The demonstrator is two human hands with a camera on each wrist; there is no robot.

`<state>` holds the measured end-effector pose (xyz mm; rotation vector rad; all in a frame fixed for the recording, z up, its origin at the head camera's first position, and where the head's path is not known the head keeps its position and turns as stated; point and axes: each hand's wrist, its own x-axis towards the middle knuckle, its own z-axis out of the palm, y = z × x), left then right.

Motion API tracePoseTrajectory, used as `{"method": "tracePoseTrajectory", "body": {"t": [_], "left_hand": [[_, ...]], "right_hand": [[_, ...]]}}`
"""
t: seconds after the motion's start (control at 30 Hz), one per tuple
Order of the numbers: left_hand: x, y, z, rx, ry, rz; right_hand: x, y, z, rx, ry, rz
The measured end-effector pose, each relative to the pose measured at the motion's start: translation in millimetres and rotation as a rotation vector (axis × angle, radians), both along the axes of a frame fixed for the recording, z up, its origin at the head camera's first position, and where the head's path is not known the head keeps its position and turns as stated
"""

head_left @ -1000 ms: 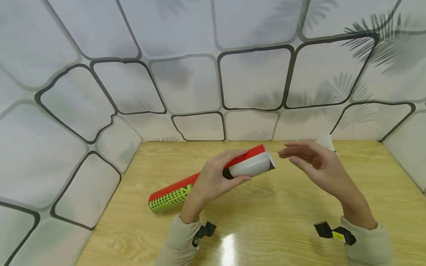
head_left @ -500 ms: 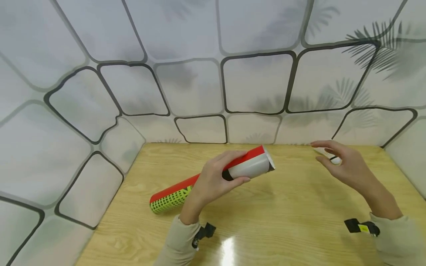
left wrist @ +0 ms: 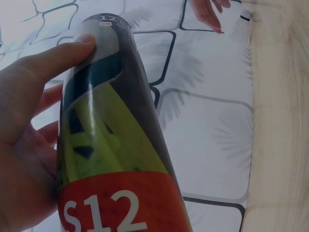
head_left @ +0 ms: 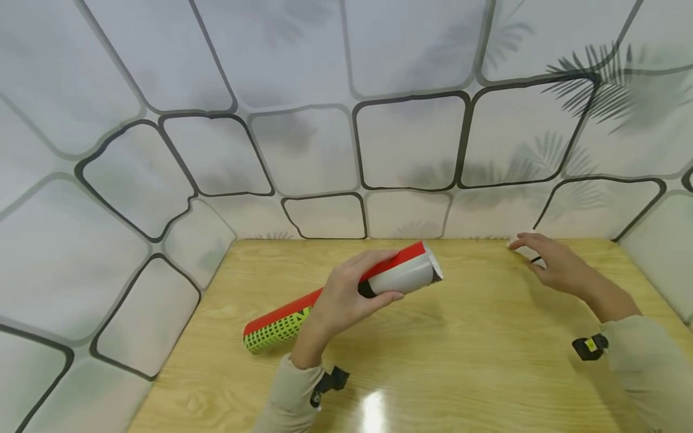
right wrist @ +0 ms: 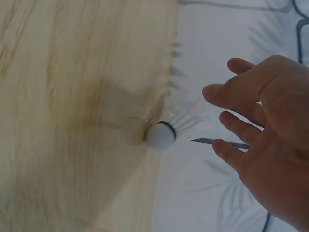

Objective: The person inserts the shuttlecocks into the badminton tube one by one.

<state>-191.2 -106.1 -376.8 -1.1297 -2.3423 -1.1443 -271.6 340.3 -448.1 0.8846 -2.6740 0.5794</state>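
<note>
My left hand (head_left: pixel 360 282) grips a long tube (head_left: pixel 403 273) with red, white and green-checked panels, its near end resting on the wooden table (head_left: pixel 460 361) and its open end lifted to the right. In the left wrist view the tube (left wrist: pixel 113 140) fills the middle, with my left hand (left wrist: pixel 58 67) wrapped round it. My right hand (head_left: pixel 527 252) reaches to the table's far right corner, fingers spread over a white shuttlecock (head_left: pixel 520 245). The right wrist view shows the shuttlecock (right wrist: pixel 161 135) lying against the wall, with my right hand (right wrist: pixel 219 111) just beside its feathers, holding nothing.
A wall (head_left: pixel 411 138) of pale panels with dark curved lines encloses the table at the back and both sides. The shuttlecock lies where the table meets the back wall. Black wrist straps (head_left: pixel 590 347) sit on both sleeves.
My right hand has moved from near the tube's open end away to the far right corner, down over the shuttlecock. My left hand and the tube have stayed almost still.
</note>
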Motion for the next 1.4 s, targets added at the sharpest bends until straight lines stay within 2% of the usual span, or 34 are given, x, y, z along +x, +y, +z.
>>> {"method": "tracePoseTrajectory", "body": {"t": [0.2, 0.33, 0.43, 0.63, 0.8, 0.93, 1.03, 1.2, 1.3, 1.4], "left_hand": [[0.5, 0, -2.5, -0.001, -0.021, 0.002], [-0.2, 0, -2.9, -0.004, -0.022, 0.014], [-0.7, 0, -2.4, -0.009, -0.014, 0.02], [-0.2, -2, -2.8, -0.008, -0.018, 0.028], [-1.2, -3, -2.6, -0.012, -0.014, 0.027], [-3.2, -3, -1.4, -0.006, -0.011, 0.025], [-4.9, -2, -0.2, 0.002, -0.004, 0.016], [-4.7, -2, -0.3, 0.009, -0.001, -0.001], [-3.7, -2, -0.4, 0.008, -0.007, 0.001], [-2.9, -3, -0.1, 0.004, -0.007, 0.014]], "right_hand": [[-11.0, 9, -8.0, 0.026, -0.136, -0.022], [-19.7, 11, -8.0, 0.015, -0.131, -0.006], [-26.4, 11, -7.2, 0.053, -0.12, -0.013], [-28.6, 9, -4.8, 0.205, -0.147, -0.069], [-24.7, 10, 2.9, 0.369, -0.115, -0.15], [-27.5, 14, 9.5, 0.481, -0.084, -0.171], [-27.1, 19, 14.9, 0.533, -0.101, -0.189], [-19.2, 23, 24.8, 0.529, -0.169, -0.215], [-11.7, 21, 31.8, 0.428, -0.252, -0.196], [-2.6, 14, 39.4, 0.267, -0.337, -0.185]]}}
